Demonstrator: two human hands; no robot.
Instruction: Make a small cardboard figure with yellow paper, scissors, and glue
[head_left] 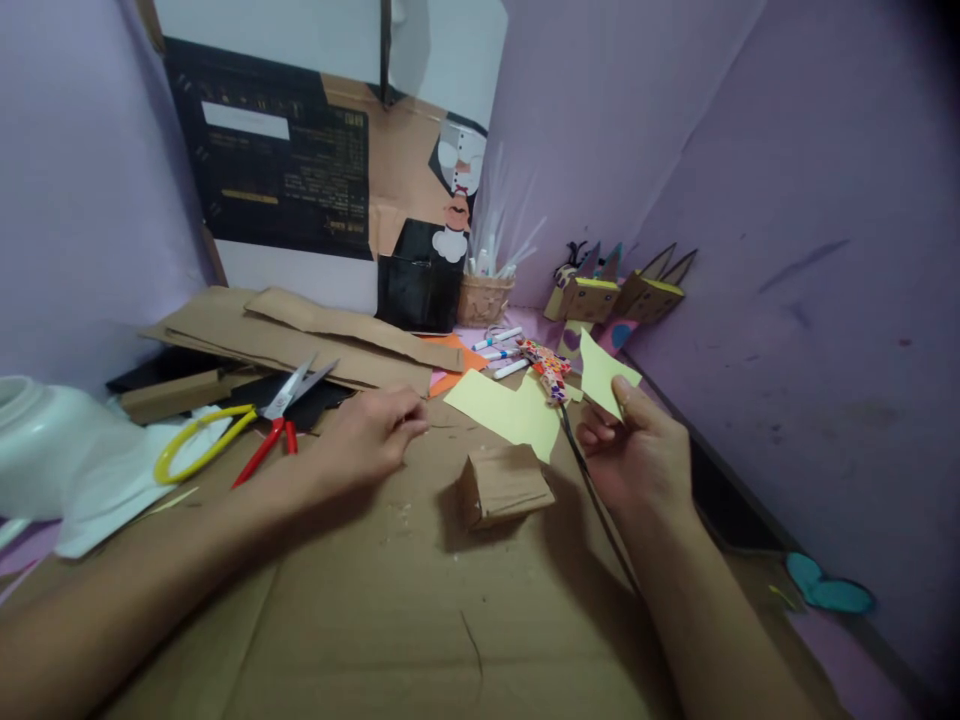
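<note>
My right hand (pixel 637 450) pinches a small cut piece of pale yellow paper (pixel 604 375) between thumb and fingers, held just above the cardboard sheet (pixel 390 610). My left hand (pixel 371 435) rests on the cardboard with its fingers curled in; what they hold, if anything, is hidden. Between my hands sits a small brown cardboard box (pixel 504 485). A larger yellow paper sheet (pixel 506 410) lies flat behind the box. Yellow-and-red scissors (pixel 247 425) lie open to the left of my left hand.
Cardboard strips (pixel 300 335) are stacked at the back left, and a white container (pixel 45 435) stands at the far left. Markers (pixel 499 350), a patterned glue gun (pixel 547 370) and its black cord, a basket of sticks (pixel 484 295) and cardboard animal figures (pixel 615 290) fill the back. Purple walls close in on both sides.
</note>
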